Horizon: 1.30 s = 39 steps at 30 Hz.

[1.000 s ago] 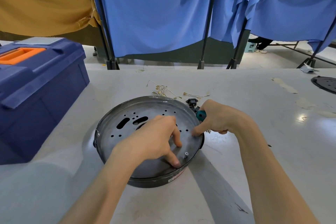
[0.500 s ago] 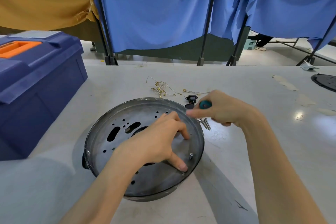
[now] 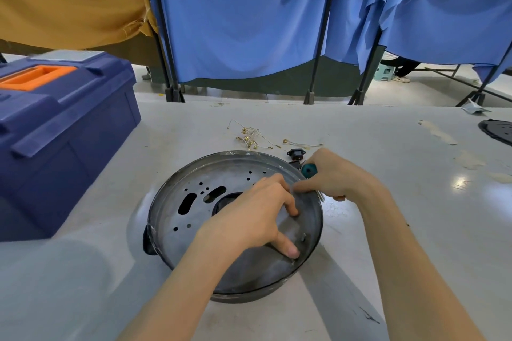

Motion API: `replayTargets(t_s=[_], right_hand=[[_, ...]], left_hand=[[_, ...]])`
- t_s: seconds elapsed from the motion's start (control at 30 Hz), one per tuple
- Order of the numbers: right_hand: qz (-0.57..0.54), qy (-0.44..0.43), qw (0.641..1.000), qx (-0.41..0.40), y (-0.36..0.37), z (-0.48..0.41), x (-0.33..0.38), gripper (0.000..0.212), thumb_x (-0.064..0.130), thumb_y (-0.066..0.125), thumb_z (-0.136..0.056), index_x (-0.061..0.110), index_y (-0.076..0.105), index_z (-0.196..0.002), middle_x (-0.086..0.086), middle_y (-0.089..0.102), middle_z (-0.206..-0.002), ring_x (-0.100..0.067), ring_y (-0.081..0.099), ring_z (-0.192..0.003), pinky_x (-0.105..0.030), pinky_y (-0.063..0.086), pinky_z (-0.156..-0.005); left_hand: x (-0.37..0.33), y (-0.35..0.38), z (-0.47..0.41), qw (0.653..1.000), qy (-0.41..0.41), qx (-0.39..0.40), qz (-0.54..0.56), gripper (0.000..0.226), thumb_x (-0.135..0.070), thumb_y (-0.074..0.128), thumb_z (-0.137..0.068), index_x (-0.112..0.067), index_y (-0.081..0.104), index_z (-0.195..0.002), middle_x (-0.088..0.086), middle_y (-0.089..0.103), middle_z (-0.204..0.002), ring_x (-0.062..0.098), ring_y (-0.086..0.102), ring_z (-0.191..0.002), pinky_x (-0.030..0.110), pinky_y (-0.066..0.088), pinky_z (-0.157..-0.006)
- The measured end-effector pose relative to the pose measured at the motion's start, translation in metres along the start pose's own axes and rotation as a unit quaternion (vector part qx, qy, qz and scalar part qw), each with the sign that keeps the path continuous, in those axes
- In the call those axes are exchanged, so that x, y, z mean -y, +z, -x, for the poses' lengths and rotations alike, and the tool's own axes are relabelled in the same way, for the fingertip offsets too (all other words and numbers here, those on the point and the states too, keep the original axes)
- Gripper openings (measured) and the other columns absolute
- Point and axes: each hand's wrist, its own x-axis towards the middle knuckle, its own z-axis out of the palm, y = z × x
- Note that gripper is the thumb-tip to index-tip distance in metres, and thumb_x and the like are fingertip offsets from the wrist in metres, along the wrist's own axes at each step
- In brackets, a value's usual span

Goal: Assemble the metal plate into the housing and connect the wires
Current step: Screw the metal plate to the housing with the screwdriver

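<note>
Far left on the table (image 3: 401,243): blue toolbox (image 3: 69,147), lid closed, orange handle on top. Centre, near edge: round dark housing (image 3: 156,210) sits on the table, open side up, with a black lug showing on its near-left wall. The plate (image 3: 194,183) lies inside the housing, within the rim; it is grey metal with two oblong slots, a larger middle opening and scattered small holes. A small upright stud stands on the plate by the near-right rim. Left hand (image 3: 257,219) reaches in from the near side and lies over the right half of the plate. Its fingers are bent, with tips pressing down on the metal, and the thumb tip is set against the plate close to the near-right rim, just beside the stud. Nothing is wrapped in this hand. Beyond the housing, on the far side: loose thin wires (image 3: 249,137) with brass terminals lie in a small tangle apart from the housing. To their right, a black socket (image 3: 295,153) lies just beside the far-right rim. Right hand (image 3: 336,176) is at the right rim, fingers curled round a tool (image 3: 309,170) with a teal handle. Its forefinger reaches out to touch the rim close to the left fingertips. Bright metal shows under the palm, but detail is unclear. Far right edge of the table: a flat black disc (image 3: 498,132), partly out of view.
</note>
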Motion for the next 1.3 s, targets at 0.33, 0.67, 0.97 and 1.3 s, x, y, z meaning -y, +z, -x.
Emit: replayTargets(t_s=[0.33, 0.67, 0.97, 1.3], right_hand=[[-0.077, -0.024, 0.996, -0.045, -0.002, -0.006, -0.011, 0.049, 0.031, 0.076, -0.084, 0.004, 0.042, -0.063, -0.004, 0.031, -0.05, -0.016, 0.024, -0.038, -0.023, 0.024, -0.039], [-0.609, -0.173, 0.707, -0.316, -0.043, 0.037, 0.031, 0.051, 0.032, 0.06, -0.092, 0.018, 0.047, -0.046, -0.002, 0.038, -0.039, -0.015, 0.024, -0.029, -0.017, 0.021, -0.037], [-0.645, -0.047, 0.734, -0.206, -0.022, 0.023, 0.028, 0.038, 0.017, 0.051, -0.09, 0.013, 0.038, -0.055, 0.0, 0.028, -0.04, -0.013, 0.017, -0.031, -0.018, 0.014, -0.035], [-0.665, -0.039, 0.728, -0.16, -0.016, 0.016, 0.025, 0.036, 0.016, 0.049, -0.091, 0.014, 0.037, -0.058, 0.002, 0.027, -0.038, -0.011, 0.016, -0.029, -0.017, 0.014, -0.033]], left_hand=[[-0.01, 0.008, -0.005, 1.0, -0.005, -0.006, -0.03, 0.069, -0.043, 0.082, -0.07, -0.02, 0.059, -0.13, -0.001, 0.04, -0.128, 0.016, 0.038, -0.12, 0.025, 0.03, -0.083], [-0.013, 0.005, -0.002, 1.0, -0.013, 0.006, -0.018, 0.064, -0.043, 0.081, -0.071, -0.021, 0.062, -0.128, 0.001, 0.042, -0.123, 0.019, 0.041, -0.119, 0.038, 0.04, -0.098], [-0.012, 0.006, -0.003, 1.0, -0.016, 0.009, -0.017, 0.069, -0.044, 0.08, -0.071, -0.022, 0.059, -0.132, 0.0, 0.041, -0.128, 0.018, 0.038, -0.121, 0.03, 0.036, -0.091], [-0.012, 0.006, -0.003, 1.0, -0.019, 0.006, -0.018, 0.067, -0.044, 0.081, -0.07, -0.019, 0.062, -0.129, 0.003, 0.043, -0.126, 0.02, 0.041, -0.119, 0.037, 0.039, -0.096]])
